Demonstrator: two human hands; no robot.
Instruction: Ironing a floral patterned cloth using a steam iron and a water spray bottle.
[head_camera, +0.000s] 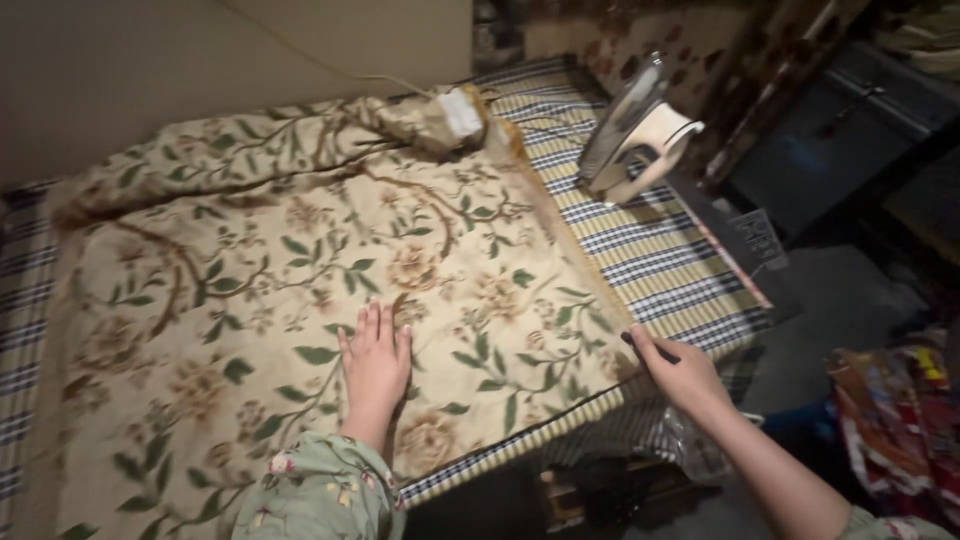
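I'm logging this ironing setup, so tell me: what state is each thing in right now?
Floral cloth: spread flat on the table, far edge rumpled.
Iron: stood upright on its heel, off the cloth.
Checked table cover: lying flat, partly under the cloth.
Left hand: open, palm pressed flat on the cloth.
Right hand: pinching the cloth's near right corner.

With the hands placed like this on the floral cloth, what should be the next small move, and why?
Probably pull the right hand outward to tauten the floral cloth. The left hand already presses it flat, the right pinches its edge, and the iron stands upright, apart.
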